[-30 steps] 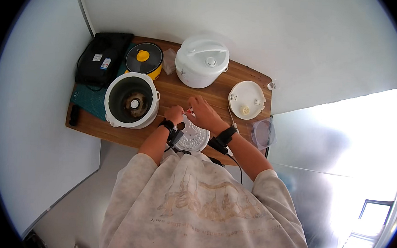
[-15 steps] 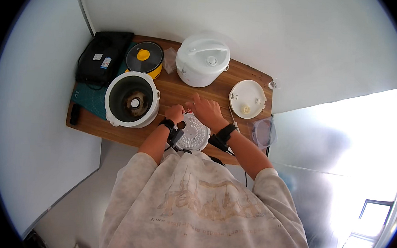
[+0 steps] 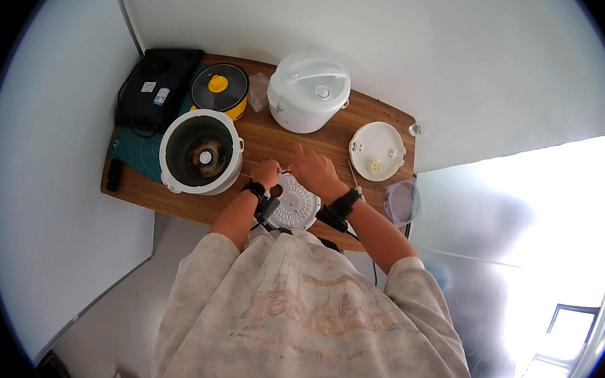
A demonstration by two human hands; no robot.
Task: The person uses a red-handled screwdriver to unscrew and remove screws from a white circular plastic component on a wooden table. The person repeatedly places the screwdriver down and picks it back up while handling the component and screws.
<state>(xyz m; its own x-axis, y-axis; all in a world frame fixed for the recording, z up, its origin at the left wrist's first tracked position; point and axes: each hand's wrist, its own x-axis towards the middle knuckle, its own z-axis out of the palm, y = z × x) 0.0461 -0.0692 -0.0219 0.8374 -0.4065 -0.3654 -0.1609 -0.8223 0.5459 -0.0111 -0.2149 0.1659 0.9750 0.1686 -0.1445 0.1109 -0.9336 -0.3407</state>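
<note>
Close to the table's front edge lies a round white plate with rings of slots (image 3: 299,204), which looks like the base cover of a rice cooker. At its far left rim, my left hand (image 3: 267,174) is closed, fingertips pinched on something small. My right hand (image 3: 315,174) reaches over the plate's far edge, one finger raised and the others bent in toward the left fingertips. A small pale and reddish bit shows between the two hands, too small to name. To the left stands an open white rice cooker body (image 3: 232,174) with a dark inside.
A lidded white rice cooker (image 3: 304,116) stands at the back. Beside it are a yellow pot with a glass lid (image 3: 215,93) and a black case (image 3: 158,83) on a green mat (image 3: 133,152). At right lie a white round lid (image 3: 371,141) and a clear plastic container (image 3: 403,203).
Both hands stay at the plate's far edge. The fingers of my right hand have shifted very slightly; the other things have not moved.
</note>
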